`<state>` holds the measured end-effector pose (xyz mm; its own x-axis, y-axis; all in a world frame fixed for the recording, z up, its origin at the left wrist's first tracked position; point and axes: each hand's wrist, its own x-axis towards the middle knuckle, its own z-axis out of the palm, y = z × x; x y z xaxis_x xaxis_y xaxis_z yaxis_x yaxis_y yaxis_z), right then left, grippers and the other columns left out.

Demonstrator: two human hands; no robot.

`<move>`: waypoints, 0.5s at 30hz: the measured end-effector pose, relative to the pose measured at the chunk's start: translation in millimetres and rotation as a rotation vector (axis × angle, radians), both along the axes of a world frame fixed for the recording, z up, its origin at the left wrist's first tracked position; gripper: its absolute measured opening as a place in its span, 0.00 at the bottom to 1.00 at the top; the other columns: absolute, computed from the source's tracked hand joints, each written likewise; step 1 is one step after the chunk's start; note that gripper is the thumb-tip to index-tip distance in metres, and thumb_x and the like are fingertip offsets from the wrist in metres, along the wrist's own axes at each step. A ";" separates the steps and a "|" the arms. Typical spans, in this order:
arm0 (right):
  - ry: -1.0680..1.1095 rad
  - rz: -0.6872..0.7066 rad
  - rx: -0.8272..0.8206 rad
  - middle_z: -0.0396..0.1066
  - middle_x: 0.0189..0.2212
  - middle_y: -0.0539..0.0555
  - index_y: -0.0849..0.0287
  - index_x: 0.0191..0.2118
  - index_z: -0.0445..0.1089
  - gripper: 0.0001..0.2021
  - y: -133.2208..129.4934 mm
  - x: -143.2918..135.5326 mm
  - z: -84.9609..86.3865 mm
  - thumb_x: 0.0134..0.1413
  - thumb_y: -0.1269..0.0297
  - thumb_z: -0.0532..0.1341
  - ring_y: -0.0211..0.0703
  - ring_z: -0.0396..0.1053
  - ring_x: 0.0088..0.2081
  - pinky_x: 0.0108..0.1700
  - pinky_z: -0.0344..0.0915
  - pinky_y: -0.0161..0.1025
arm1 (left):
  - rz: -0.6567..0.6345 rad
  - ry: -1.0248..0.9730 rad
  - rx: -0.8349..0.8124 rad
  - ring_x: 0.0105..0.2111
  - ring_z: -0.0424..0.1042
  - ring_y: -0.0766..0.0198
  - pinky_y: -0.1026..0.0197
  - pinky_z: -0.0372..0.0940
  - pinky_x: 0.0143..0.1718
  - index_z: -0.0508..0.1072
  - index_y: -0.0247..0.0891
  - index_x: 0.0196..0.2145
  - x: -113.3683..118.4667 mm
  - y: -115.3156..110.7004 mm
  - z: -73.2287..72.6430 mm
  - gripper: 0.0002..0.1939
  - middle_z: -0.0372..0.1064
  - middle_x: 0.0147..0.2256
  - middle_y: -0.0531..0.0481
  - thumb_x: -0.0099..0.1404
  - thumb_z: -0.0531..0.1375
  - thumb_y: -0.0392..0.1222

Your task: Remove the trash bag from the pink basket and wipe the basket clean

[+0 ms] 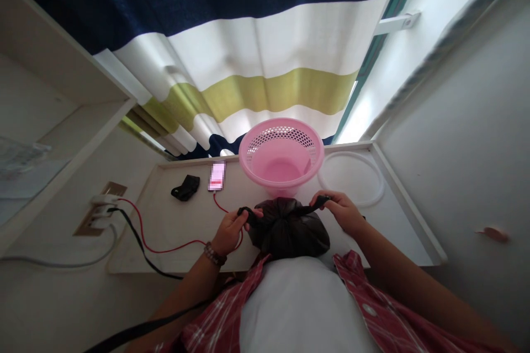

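A filled black plastic garbage bag (292,234) rests at the near edge of the white tabletop, right in front of my body. Its neck is gathered, and the two twisted ends stretch out to either side. My left hand (234,227) pinches the left end, fingers closed round it. Off to the right, my right hand (339,209) grips the other end between thumb and fingers. Just behind the bag stands a pink plastic basket (281,168) with a perforated upper wall; I see nothing inside it. What fills the bag is hidden.
A white ring (379,176) lies right of the basket. To the left are a phone (216,176) on a red cable (165,250) and a crumpled black plastic piece (186,187). Plugs fill a wall socket (99,209). A striped curtain (269,38) hangs behind the table (161,226).
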<state>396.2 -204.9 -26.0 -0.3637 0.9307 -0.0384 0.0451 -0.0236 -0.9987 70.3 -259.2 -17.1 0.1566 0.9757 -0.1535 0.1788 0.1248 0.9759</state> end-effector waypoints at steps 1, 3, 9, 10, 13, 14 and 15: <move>-0.014 0.030 0.018 0.70 0.27 0.50 0.59 0.31 0.72 0.08 -2.1 -1.7 7.2 0.52 0.68 0.55 0.38 0.65 0.33 0.38 0.61 0.36 | -0.014 -0.016 0.003 0.40 0.72 0.60 0.58 0.64 0.45 0.69 0.35 0.21 3.4 0.3 1.5 0.24 0.75 0.37 0.43 0.68 0.50 0.53; -0.042 0.050 0.040 0.69 0.28 0.50 0.59 0.31 0.71 0.08 -4.4 -4.2 18.3 0.52 0.70 0.54 0.39 0.65 0.34 0.38 0.61 0.36 | -0.024 -0.044 0.001 0.40 0.73 0.59 0.58 0.65 0.45 0.67 0.35 0.21 9.0 1.5 2.5 0.24 0.74 0.33 0.44 0.68 0.50 0.53; -0.195 0.072 0.218 0.68 0.33 0.52 0.59 0.35 0.68 0.07 -13.1 -15.6 39.2 0.53 0.72 0.53 0.39 0.65 0.36 0.41 0.61 0.39 | -0.102 -0.012 -0.015 0.34 0.74 0.62 0.58 0.67 0.40 0.73 0.35 0.42 28.7 3.2 9.2 0.16 0.73 0.40 0.44 0.65 0.56 0.49; -0.226 0.086 0.265 0.68 0.33 0.52 0.59 0.35 0.68 0.07 -15.9 -19.1 42.6 0.53 0.72 0.53 0.40 0.64 0.37 0.42 0.61 0.39 | -0.139 0.020 0.005 0.36 0.74 0.62 0.58 0.68 0.41 0.72 0.36 0.46 33.4 3.0 11.7 0.16 0.71 0.45 0.43 0.64 0.57 0.48; -0.324 0.161 0.376 0.67 0.34 0.52 0.58 0.35 0.66 0.09 -25.6 -32.5 52.7 0.50 0.76 0.54 0.40 0.63 0.38 0.42 0.61 0.39 | -0.263 0.197 0.183 0.51 0.68 0.56 0.52 0.60 0.56 0.70 0.41 0.52 48.6 3.7 18.7 0.20 0.66 0.54 0.44 0.61 0.61 0.43; -0.349 0.193 0.408 0.67 0.35 0.52 0.58 0.35 0.66 0.09 -28.7 -37.6 55.8 0.48 0.76 0.54 0.40 0.63 0.38 0.43 0.61 0.39 | -0.310 0.256 0.239 0.55 0.65 0.54 0.50 0.56 0.60 0.69 0.42 0.53 53.5 4.4 20.4 0.23 0.65 0.55 0.44 0.59 0.62 0.42; -0.369 0.226 0.442 0.67 0.36 0.53 0.58 0.35 0.66 0.10 -31.5 -42.8 58.6 0.47 0.77 0.55 0.40 0.63 0.39 0.43 0.61 0.39 | -0.358 0.299 0.283 0.57 0.62 0.52 0.49 0.54 0.61 0.68 0.41 0.53 58.2 5.4 21.5 0.25 0.65 0.55 0.44 0.57 0.64 0.42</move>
<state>353.4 -236.3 32.6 -0.5898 0.7890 0.1721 0.3452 0.4390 -0.8295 128.6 -253.8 4.3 0.4762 0.8791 0.0189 0.4370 -0.2553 0.8625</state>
